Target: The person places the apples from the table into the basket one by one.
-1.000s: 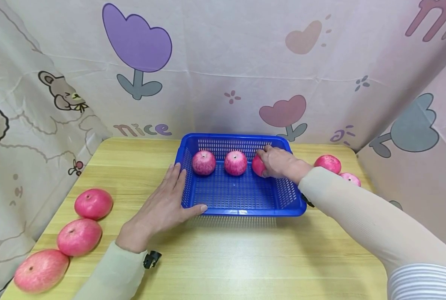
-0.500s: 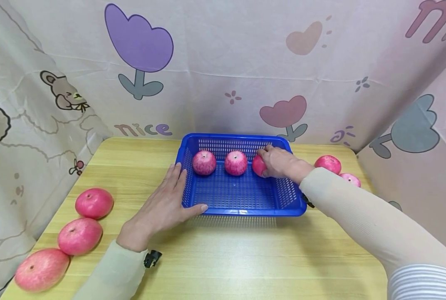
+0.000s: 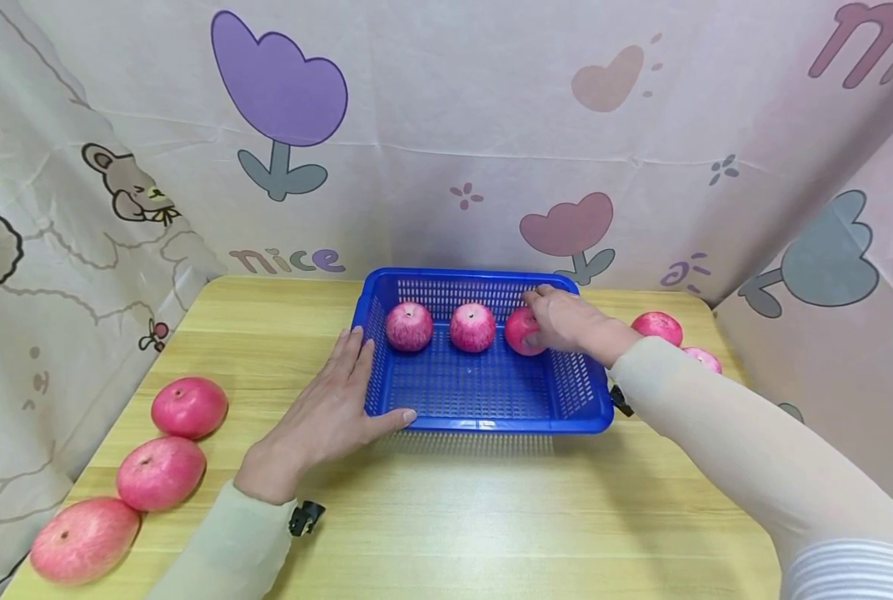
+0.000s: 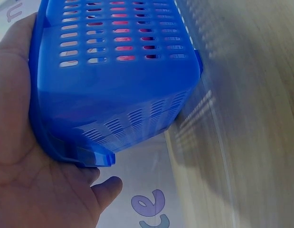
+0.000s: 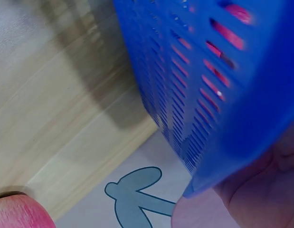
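A blue plastic basket (image 3: 484, 425) with slotted walls holds 3 pink-red apples in a row along its back: a left apple (image 3: 409, 326), a middle apple (image 3: 472, 327) and a right apple (image 3: 522, 330). My right hand (image 3: 566, 321) reaches over the basket's right side, thumb and fingers loosely about the right apple, partly covering it; contact is hard to make out. At the basket's left end, my left hand (image 3: 326, 412) lies with straight fingers against the rim, thumb along the front corner. In the left wrist view, the left palm (image 4: 37, 190) touches the basket rim.
On the table's left lie 3 more apples in a slanting line, the nearest apple (image 3: 84, 540) at the front. Beyond the right forearm are a red apple (image 3: 657, 327) and a partly hidden apple (image 3: 703, 358). A printed curtain (image 3: 431, 108) hangs behind the wooden table (image 3: 491, 517).
My right hand has shifted slightly right and its grip has loosened, showing more of the right apple, which stays in place. The left hand and basket have not moved.
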Demonstrator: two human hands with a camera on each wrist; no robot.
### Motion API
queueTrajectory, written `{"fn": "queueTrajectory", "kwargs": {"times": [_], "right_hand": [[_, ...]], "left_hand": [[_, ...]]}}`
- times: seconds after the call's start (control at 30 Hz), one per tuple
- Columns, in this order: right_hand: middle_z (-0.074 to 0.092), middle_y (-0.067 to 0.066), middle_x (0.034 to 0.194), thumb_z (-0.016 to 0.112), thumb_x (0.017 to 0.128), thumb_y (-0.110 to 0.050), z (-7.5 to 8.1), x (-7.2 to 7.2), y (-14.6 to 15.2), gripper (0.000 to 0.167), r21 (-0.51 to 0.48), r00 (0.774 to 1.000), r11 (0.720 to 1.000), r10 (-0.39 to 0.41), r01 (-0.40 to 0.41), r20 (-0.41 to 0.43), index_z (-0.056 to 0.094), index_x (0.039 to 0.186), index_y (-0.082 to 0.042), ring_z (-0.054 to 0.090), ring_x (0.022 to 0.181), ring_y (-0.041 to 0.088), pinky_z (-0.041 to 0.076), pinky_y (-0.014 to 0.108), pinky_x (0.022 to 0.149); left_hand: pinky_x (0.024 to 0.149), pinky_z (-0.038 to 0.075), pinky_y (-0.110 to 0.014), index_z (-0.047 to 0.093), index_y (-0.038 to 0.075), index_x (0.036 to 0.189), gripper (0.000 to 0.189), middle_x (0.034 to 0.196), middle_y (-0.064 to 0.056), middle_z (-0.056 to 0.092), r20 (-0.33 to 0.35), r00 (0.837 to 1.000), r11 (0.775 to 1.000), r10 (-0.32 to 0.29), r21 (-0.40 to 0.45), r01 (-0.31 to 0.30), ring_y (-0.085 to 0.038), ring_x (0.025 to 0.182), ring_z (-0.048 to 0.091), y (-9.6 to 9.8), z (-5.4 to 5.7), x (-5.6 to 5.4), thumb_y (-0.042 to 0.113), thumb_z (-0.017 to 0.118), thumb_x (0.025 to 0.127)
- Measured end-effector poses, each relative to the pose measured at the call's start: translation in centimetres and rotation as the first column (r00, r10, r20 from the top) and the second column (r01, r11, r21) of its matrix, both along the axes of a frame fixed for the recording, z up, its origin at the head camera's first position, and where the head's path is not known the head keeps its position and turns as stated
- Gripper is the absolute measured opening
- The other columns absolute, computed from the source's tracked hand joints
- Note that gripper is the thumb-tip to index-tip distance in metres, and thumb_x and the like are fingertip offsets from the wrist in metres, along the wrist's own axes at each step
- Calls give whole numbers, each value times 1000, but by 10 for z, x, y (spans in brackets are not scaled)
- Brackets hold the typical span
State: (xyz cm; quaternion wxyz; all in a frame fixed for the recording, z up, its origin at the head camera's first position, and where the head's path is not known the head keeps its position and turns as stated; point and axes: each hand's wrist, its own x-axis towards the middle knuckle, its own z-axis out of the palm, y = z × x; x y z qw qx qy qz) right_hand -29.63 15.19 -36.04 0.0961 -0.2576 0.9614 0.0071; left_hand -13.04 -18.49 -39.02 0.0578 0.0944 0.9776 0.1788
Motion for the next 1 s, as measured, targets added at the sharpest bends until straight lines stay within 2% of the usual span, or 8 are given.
{"fn": "queueTrajectory", "kwargs": {"times": [0.27, 0.5, 0.8, 1.0], "right_hand": [[48, 33, 155, 78, 94, -35, 4, 4, 6, 82, -46, 999, 999, 18, -19, -28, 45, 152, 12, 43, 149, 46, 37, 58, 123], [51, 33, 152, 76, 96, -34, 14, 13, 11, 76, -128, 999, 991, 26, -32, -47, 48, 150, 12, 47, 145, 48, 39, 59, 121], [48, 31, 155, 76, 97, -37, 30, 22, 21, 77, -203, 999, 979, -29, 21, -37, 47, 152, 9, 47, 144, 48, 39, 61, 120], [45, 30, 159, 76, 97, -35, 37, 32, 34, 78, -261, 995, 964, -69, 48, -70, 44, 154, 7, 44, 146, 50, 37, 64, 120]], "left_hand": [[128, 19, -63, 6, 5, 170, 133, 178, -13, -9, 12, 1000, 1000, 6, 7, -6, -32, 165, -9, -1, -1, 0, 97, 45, 81], [128, 20, -64, 6, 6, 170, 133, 178, -13, -9, 7, 1000, 1000, 7, 5, -7, -33, 165, -9, -1, -2, 0, 96, 46, 81], [129, 18, -63, 7, 5, 170, 133, 178, -13, -9, 3, 1000, 1000, 5, 10, -5, -32, 165, -10, -1, -2, 1, 97, 45, 81], [129, 19, -62, 7, 5, 170, 133, 178, -12, -10, 0, 1000, 1000, 4, 12, -4, -31, 165, -11, -1, -2, 0, 97, 45, 81]]}}
